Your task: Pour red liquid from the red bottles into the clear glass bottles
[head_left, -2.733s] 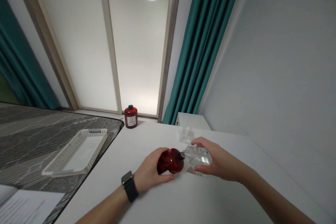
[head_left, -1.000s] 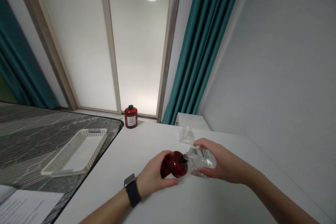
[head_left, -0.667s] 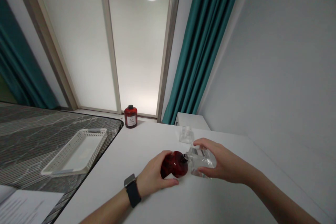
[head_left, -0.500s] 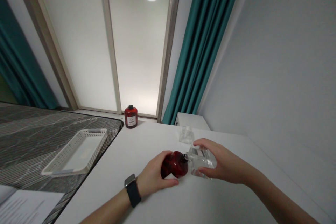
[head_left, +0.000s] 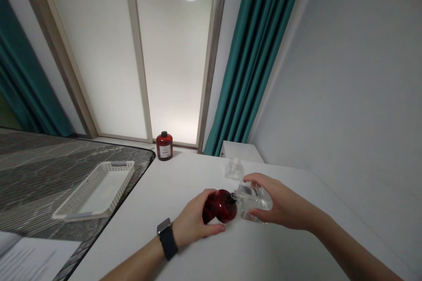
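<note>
My left hand [head_left: 194, 221], with a dark watch on its wrist, is wrapped round a dark red round bottle [head_left: 220, 206] tipped on its side just above the white table [head_left: 184, 184]. My right hand [head_left: 280, 204] grips a clear glass bottle [head_left: 253, 199], also tilted. The two bottles meet neck to neck between my hands.
A small clear glass bottle [head_left: 234, 168] stands just behind my hands. A red jar with a black lid [head_left: 164, 145] sits at the table's far edge by the window. A white perforated tray [head_left: 95, 191] rests on a dark marbled surface at left; papers [head_left: 29, 259] lie at bottom left.
Both hands and the two bottles have shifted slightly right and nearer since the earliest frame. Over the last second they have hardly moved.
</note>
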A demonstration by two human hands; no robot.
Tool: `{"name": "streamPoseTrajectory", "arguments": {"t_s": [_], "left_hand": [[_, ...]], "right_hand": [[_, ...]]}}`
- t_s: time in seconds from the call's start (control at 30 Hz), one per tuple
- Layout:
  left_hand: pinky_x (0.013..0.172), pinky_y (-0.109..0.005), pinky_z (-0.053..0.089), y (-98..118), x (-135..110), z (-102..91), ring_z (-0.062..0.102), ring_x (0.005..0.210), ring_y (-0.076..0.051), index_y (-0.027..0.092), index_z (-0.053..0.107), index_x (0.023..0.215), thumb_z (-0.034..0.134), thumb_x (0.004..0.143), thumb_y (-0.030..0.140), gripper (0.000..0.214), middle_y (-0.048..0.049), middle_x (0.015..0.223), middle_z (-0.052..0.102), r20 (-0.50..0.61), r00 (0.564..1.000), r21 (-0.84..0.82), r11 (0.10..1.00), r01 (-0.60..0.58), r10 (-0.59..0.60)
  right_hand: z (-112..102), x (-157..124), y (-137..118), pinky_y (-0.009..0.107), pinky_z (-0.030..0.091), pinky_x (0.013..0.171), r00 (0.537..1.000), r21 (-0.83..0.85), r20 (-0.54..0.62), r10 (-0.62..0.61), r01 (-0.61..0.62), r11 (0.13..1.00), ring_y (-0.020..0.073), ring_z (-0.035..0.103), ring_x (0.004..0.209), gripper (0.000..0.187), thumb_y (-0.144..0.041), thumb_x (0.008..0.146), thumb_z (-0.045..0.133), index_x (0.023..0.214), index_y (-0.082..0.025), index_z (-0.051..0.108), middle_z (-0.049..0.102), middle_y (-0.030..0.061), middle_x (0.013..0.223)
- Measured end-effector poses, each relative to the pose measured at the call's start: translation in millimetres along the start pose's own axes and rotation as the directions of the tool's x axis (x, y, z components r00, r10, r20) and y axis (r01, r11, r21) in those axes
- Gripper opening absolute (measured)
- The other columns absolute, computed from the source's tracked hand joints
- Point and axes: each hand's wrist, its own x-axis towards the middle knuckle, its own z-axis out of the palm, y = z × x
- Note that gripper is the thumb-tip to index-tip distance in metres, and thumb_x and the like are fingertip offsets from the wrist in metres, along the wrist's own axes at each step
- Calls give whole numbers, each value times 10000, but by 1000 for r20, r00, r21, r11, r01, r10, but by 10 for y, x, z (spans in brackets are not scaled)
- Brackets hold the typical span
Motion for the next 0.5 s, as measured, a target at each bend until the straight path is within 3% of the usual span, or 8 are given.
{"name": "streamPoseTrajectory", "arguments": {"t_s": [0.5], "left_hand": [[937,-409,469,32,-1,36,618,1041,-270,209,468,1244,843,658,273,699,-81,1181,643,-8,1000,-52,999,-2,2]], "right_hand": [[-28,-6,-4,410,490,931,1000,-12,15,10,-10,1000,266,588,1089,568,-305,736,709,1260,-211,511,602,111,1242]]}}
